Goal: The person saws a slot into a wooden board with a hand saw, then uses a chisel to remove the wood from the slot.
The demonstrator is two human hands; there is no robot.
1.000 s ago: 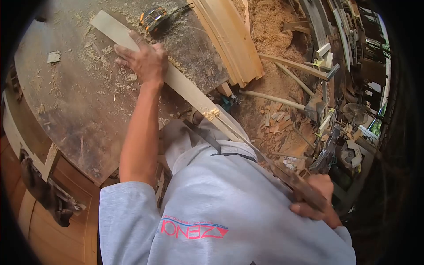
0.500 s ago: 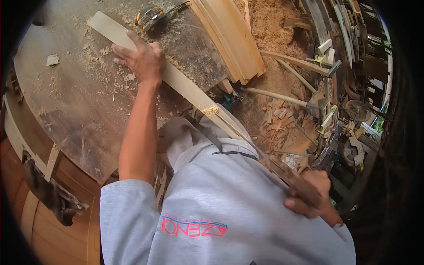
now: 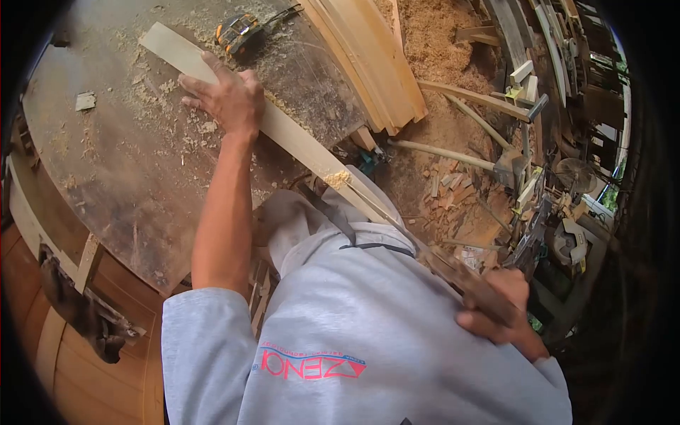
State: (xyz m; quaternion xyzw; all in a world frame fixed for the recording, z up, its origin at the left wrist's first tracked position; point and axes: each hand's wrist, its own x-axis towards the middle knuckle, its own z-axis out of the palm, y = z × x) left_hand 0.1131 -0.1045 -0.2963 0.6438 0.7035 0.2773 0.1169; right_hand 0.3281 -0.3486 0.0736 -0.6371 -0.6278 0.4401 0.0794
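Observation:
A long pale wooden board (image 3: 304, 139) runs slantwise across the workbench (image 3: 106, 177) and past its edge toward my waist. My left hand (image 3: 230, 99) presses down on the board and grips it across its width. Low at the right, my right hand (image 3: 499, 304) is closed around the wooden end of a saw (image 3: 453, 273); motion blurs it a little. The saw's narrow blade reaches up to the board's near end, where a lengthwise slit shows. Sawdust (image 3: 338, 178) is heaped at the slit's upper end.
A black and orange tape measure (image 3: 242, 34) lies on the bench among shavings. Several planks (image 3: 368, 64) are stacked at its right edge. Beyond, long-handled tools including a hammer (image 3: 536, 108), wood chips (image 3: 450, 188) and sawdust cover the ground.
The saw and my right hand have shifted only slightly, with blur on them in both frames. My left hand and the board stay in nearly the same place.

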